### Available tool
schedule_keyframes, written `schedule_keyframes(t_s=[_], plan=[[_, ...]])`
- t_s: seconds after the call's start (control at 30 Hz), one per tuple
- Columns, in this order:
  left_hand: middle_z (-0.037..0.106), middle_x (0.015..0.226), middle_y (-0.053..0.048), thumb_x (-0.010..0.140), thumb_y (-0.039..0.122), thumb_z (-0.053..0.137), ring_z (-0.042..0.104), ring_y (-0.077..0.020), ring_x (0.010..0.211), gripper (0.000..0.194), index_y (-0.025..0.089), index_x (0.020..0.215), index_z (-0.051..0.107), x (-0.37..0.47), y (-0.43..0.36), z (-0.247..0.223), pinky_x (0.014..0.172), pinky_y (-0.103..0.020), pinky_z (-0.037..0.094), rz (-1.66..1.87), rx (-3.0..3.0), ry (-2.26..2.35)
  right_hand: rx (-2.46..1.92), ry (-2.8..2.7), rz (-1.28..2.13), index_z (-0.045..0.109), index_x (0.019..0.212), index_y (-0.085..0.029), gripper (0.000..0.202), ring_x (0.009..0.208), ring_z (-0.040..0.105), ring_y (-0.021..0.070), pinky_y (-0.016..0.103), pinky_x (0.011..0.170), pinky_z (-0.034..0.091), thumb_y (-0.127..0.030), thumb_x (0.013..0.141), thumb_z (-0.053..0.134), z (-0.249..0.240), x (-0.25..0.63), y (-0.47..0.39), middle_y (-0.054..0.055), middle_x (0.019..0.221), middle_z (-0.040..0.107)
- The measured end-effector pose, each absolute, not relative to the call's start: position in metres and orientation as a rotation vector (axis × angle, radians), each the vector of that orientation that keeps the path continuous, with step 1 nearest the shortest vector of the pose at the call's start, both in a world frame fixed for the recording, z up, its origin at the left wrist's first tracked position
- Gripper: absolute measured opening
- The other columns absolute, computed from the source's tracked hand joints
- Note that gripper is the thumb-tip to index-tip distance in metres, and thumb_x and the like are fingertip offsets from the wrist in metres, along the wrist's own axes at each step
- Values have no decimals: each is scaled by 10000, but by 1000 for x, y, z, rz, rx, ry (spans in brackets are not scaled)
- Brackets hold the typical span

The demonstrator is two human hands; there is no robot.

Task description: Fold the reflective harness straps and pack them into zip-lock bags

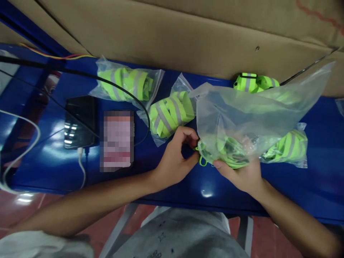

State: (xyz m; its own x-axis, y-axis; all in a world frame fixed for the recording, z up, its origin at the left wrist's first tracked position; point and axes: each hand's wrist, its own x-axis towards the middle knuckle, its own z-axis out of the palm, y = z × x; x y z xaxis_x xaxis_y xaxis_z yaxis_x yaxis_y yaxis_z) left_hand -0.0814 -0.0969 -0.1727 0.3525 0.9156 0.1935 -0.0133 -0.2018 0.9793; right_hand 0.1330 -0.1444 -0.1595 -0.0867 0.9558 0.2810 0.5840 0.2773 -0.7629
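R grip (245, 175) holds clr bag (242, 111); L grip (177, 157) pinches strap (203, 160).

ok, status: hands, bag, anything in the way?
Right hand gripping clear plastic bag, neon-green strap inside. Left hand at bag's left end, by small green loop. Bagged reflective straps close on both sides.

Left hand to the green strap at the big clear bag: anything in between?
Nothing visible at the near end of the green strap: the left hand is right beside it. Farther right, the clear bag covers most of the strap in this view.
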Motion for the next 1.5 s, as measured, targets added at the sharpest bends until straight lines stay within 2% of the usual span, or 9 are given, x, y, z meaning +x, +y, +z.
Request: schedule_keyframes(t_s=[0.13,0.27,0.67,0.8,0.97,1.17,1.33,1.4,1.5], plan=[[626,1044,-39,893,97,678,641,-158,994,180,205,1018,609,-84,-95,-166,916,-304,533,949,1575,751,-1498,-1767,402,656,1262,-232,525,1116,738,319,472,979,605,-410,808,849,-153,131,-139,88,1173,759],[655,1198,-72,907,127,730,657,-182,1116,311,226,1192,652,-84,-96,-165,1009,-341,544,912,1754,760,-1535,-1773,386,662,1255,-189,501,1139,737,312,458,1004,606,-393,830,831,-147,133,-133,116,1192,758],[633,1088,-24,945,234,742,667,-133,1036,242,234,1159,627,-79,-92,-169,905,-256,612,994,1204,722,-1452,-1858,518,622,1322,-249,553,1161,734,318,482,1010,620,-444,845,821,-150,143,-127,92,1240,752],[645,981,-5,901,233,800,664,-116,950,203,220,1063,679,-79,-90,-164,842,-217,601,1000,1128,745,-1453,-1728,829,567,1374,-272,633,1233,698,306,502,1078,586,-457,831,836,-154,144,-126,89,1347,698],[691,950,-26,947,379,747,684,-138,929,192,187,957,748,-81,-85,-162,895,-275,600,849,828,722,-1430,-1634,1104,502,1473,-292,716,1230,700,292,513,1099,575,-427,850,830,-154,148,-125,68,1344,702],[670,851,-6,888,357,806,632,-138,792,174,202,891,726,-81,-84,-166,787,-281,550,836,811,734,-1347,-1807,982,532,1466,-346,738,1388,593,315,533,1229,468,-394,813,872,-155,153,-121,37,1479,617],[641,901,-10,933,364,741,604,-152,846,157,224,920,671,-80,-89,-168,836,-300,529,920,922,810,-1385,-1850,1001,659,1292,-318,508,1244,688,314,540,1168,525,-385,830,858,-160,155,-121,22,1154,763],[647,971,-26,957,355,706,608,-167,925,142,227,931,649,-80,-90,-169,900,-317,530,963,1039,851,-1391,-1888,957,626,1344,-304,569,1259,680,314,537,1170,522,-400,832,856,-160,155,-121,36,1185,754],[652,1196,-77,979,310,671,616,-185,1076,112,205,958,638,-81,-91,-172,952,-318,545,988,1219,911,-1363,-1929,828,517,1471,-297,736,1343,627,322,526,1177,521,-431,830,853,-159,153,-122,74,1398,665]])
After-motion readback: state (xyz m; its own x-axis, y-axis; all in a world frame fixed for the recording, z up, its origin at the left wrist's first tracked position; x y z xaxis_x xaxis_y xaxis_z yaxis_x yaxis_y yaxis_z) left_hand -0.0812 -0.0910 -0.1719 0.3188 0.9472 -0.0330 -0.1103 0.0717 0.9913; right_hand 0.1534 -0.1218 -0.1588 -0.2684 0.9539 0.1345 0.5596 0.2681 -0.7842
